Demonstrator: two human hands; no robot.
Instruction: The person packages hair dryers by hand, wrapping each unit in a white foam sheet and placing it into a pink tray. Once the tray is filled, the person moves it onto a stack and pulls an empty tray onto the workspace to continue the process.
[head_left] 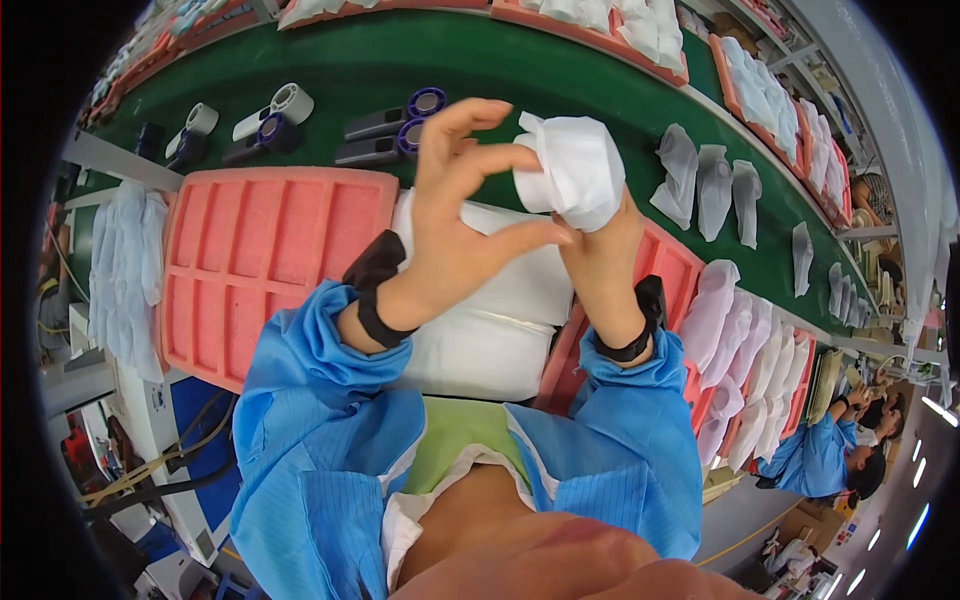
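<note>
In my right hand point(607, 245) is a round-headed device wrapped in a thin white bag point(585, 170). The fingers close round its lower part, and the wrapping hides the device itself. My left hand point(455, 195) is beside it on the left, fingers spread and curved. Its index fingertip reaches the bag's edge, and the thumb points toward my right hand. I cannot tell whether either one presses on the bag. Below both hands lies a stack of flat white bags point(480, 352).
A pink compartment tray point(275, 255) stands left of the stack. Dark devices with purple rings point(380, 130) and white ones point(265, 118) lie on the green belt point(370, 60). Several wrapped devices point(712, 190) lie on the right. Pale wrapped ones point(735, 335) fill pink trays. A co-worker point(815, 455) sits far right.
</note>
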